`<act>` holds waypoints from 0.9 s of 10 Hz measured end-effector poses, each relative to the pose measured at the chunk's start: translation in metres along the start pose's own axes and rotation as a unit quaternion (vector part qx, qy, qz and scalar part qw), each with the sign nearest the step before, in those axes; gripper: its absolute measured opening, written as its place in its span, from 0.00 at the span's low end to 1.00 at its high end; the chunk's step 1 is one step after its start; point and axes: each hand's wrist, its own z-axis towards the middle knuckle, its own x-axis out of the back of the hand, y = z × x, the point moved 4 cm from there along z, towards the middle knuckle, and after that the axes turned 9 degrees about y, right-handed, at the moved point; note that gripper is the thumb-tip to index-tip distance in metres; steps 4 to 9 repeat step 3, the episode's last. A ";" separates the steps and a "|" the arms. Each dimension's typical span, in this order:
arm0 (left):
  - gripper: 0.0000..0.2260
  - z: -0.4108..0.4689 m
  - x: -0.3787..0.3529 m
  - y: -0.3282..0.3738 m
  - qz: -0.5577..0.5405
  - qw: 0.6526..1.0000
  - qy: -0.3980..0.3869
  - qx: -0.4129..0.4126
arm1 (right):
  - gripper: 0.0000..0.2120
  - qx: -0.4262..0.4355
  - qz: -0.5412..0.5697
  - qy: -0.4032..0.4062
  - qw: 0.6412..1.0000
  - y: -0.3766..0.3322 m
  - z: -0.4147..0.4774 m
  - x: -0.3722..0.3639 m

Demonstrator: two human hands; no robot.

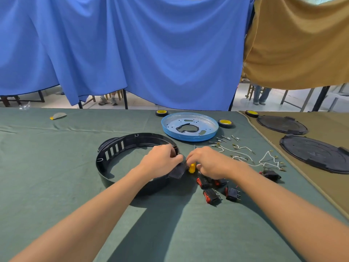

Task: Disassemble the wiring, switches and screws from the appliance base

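Observation:
A black plastic ring-shaped appliance base [117,148] lies on the green cloth. My left hand [160,160] grips its right-hand switch panel [177,171]. My right hand [205,161] has its fingers curled at the panel's edge, beside a yellow screwdriver handle [192,168] that stands partly hidden behind it; whether it holds the tool is unclear. Several black-and-red rocker switches [211,196] lie loose just right of the ring. White wires with terminals [264,159] and a few screws [224,138] lie further right.
A blue metal pan [189,127] sits behind the ring. Three black-and-yellow tape rolls [225,123] lie at the back. Two black round covers [313,154] rest on the tan cloth at right. Blue and tan curtains hang behind the table.

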 end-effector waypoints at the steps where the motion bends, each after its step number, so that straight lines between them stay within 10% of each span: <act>1: 0.26 -0.001 0.001 -0.003 0.009 0.999 0.035 0.001 | 0.26 -0.037 0.041 -0.001 0.998 0.004 -0.004 -0.005; 9: 0.27 -0.003 -0.003 0.001 -0.001 0.999 -0.010 -0.047 | 0.25 -0.079 0.119 0.080 0.987 0.001 -0.011 -0.004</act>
